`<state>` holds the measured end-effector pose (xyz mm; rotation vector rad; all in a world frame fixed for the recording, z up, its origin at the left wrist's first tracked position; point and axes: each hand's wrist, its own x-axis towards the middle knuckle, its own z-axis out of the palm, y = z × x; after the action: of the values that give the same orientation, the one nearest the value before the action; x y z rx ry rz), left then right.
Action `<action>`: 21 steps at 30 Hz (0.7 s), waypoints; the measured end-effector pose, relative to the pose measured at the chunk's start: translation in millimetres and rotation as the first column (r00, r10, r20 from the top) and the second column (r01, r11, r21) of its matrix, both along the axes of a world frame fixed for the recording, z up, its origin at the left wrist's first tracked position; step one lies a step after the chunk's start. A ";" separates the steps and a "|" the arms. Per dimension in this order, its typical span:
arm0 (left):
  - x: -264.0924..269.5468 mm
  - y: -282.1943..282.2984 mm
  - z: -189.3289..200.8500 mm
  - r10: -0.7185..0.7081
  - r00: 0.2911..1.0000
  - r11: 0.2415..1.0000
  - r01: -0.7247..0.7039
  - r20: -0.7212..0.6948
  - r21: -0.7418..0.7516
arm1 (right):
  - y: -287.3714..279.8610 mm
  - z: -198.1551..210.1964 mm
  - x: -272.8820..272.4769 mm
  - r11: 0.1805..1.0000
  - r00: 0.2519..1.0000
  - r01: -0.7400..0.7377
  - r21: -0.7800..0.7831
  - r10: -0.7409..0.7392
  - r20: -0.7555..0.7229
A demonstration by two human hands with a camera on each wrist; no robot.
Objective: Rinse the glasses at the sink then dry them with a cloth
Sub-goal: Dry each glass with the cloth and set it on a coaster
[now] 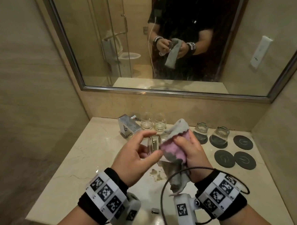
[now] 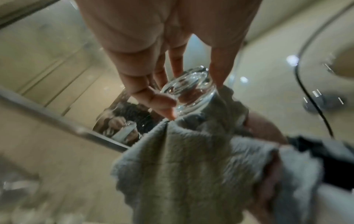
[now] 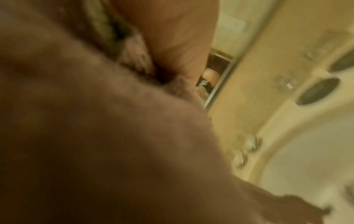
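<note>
A clear glass lies on its side above the sink, its thick base toward my left hand, which pinches that base between thumb and fingertips. A grey and pink cloth is wrapped over the glass's open end, and my right hand grips the cloth around it. The cloth's loose end hangs down. In the right wrist view the cloth fills most of the picture, blurred. Two upright glasses stand behind, next to the tap. Two more glasses stand upside down on coasters.
A square chrome tap stands at the back of the marble counter. Three black coasters with nothing on them lie at the right. The sink basin is below my wrists. A large mirror covers the wall ahead.
</note>
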<state>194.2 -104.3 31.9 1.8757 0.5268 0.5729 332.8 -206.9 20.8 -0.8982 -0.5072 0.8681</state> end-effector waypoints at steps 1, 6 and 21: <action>-1.1 0.8 -3.2 0.010 1.000 0.994 -0.009 -0.013 0.111 | 0.9 0.9 1.0 1.000 0.999 -0.012 0.012 0.013 -0.041; 5.0 0.2 0.7 0.038 0.999 0.928 -0.022 0.036 -0.372 | -2.3 1.0 -3.1 0.997 0.988 0.073 0.034 -0.077 0.133; 4.0 0.0 0.6 0.031 0.998 0.902 -0.006 0.050 -0.432 | -3.7 -3.2 -5.4 0.996 0.972 0.041 0.084 -0.060 0.228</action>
<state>198.2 -104.3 32.4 1.4289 0.5825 0.4727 327.4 -210.7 17.6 -0.9409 -0.7121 0.6960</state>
